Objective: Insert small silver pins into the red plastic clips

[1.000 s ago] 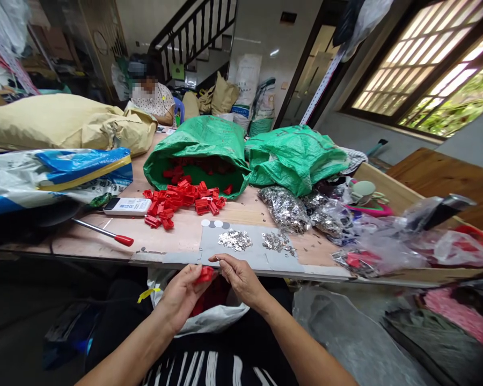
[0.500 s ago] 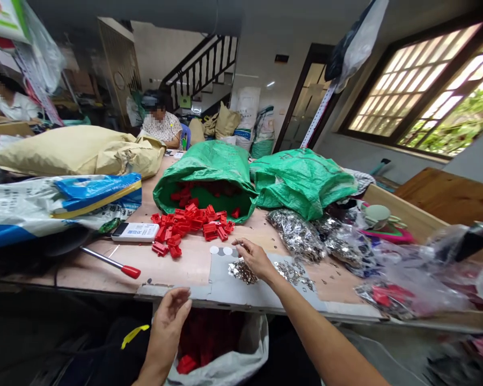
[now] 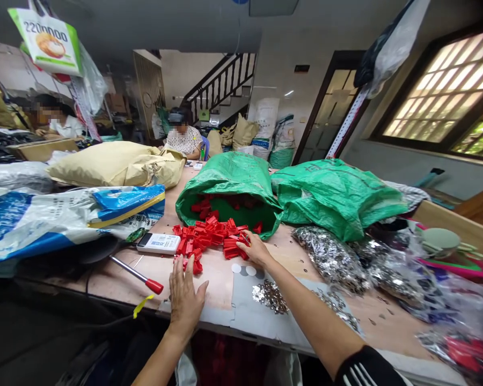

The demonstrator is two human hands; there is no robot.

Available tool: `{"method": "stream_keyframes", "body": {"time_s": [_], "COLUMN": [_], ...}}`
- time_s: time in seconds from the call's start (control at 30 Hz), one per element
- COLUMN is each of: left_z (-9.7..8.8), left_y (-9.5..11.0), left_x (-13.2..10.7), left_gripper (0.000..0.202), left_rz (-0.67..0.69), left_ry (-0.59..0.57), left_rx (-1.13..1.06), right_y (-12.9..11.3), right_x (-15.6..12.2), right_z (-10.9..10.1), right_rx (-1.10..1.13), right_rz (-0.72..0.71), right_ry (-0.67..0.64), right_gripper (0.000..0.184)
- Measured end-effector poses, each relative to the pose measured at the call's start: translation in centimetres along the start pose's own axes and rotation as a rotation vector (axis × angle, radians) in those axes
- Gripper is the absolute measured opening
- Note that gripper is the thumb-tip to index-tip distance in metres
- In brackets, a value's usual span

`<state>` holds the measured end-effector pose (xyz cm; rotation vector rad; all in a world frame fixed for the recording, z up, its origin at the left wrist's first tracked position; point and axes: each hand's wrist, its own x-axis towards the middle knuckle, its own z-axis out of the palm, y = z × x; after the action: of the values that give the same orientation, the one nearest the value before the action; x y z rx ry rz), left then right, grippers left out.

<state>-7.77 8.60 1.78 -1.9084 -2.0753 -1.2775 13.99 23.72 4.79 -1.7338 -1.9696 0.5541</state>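
- Red pieces (image 3: 197,240) heap at the mouth of the green sack (image 3: 235,170); lift one cleanly with your right hand (image 3: 256,251), leaving its neighbours undisturbed.
- Your left hand (image 3: 186,299) has its fingers spread over the worktop (image 3: 217,283).
- Whether your right fingers pinch a piece, I cannot tell; the white bag (image 3: 186,371) below is cut off.

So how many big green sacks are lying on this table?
2. An open green sack lies in the middle, with red plastic parts heaped at its mouth; another green sack lies to its right. More could be hidden behind them.
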Motion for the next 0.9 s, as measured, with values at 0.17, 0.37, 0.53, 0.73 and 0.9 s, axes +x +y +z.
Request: {"method": "stream_keyframes", "body": {"time_s": [0.17, 0.37, 0.53, 0.73, 0.9], "left_z": [1.9, 2.2, 2.4, 2.7, 3.1], "left_y": [-0.6, -1.2, -1.9, -2.0, -2.2], "left_x": [2.1, 1.7, 1.4, 1.3, 1.0], "left_gripper": [0.072, 0.072, 0.076, 0.078, 0.078], "left_rz": [-0.194, -0.125, 0.032, 0.056, 0.058], "left_ry": [-0.093, -0.103, -0.057, -0.020, -0.004], "left_rx": [0.159, 0.086, -0.024, 0.017, 0.033], "right_y": [-1.3, -3.4, -5.7, -9.0, -13.6], "right_x": [-1.1, -2.1, -2.9, -2.7, 1.5], "right_z": [0.8, 0.1, 0.3, -0.8, -0.6], "right_rx": [-0.027, -0.065, -0.097, -0.239, -0.468], "right_rz": [-0.086, -0.215, -0.381, -0.529, -0.657], "right_ry": [-0.076, -0.152, -0.354, -0.400, -0.289], "right_gripper": [0.054, 0.046, 0.044, 0.039, 0.029]}}
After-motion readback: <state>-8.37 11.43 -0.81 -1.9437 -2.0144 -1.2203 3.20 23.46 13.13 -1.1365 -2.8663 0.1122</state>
